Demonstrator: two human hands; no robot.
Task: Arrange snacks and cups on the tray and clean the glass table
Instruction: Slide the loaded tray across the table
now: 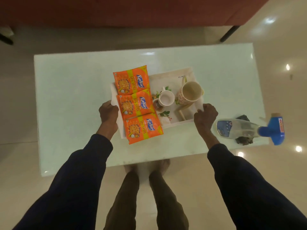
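A white tray (172, 74) sits at the middle of the glass table (69, 90). A strip of three orange snack packets (136, 103) lies along the tray's left side. A small white cup (166, 98) and a taller patterned cup (190, 93) stand in its right half. My left hand (108, 113) grips the tray's left edge. My right hand (205, 116) grips its right edge.
A spray bottle with a blue trigger head (240, 128) lies on its side at the table's right end, over a dark crumpled cloth (245, 140). A red sofa (132, 10) stands beyond the table. My legs and feet are at the near edge.
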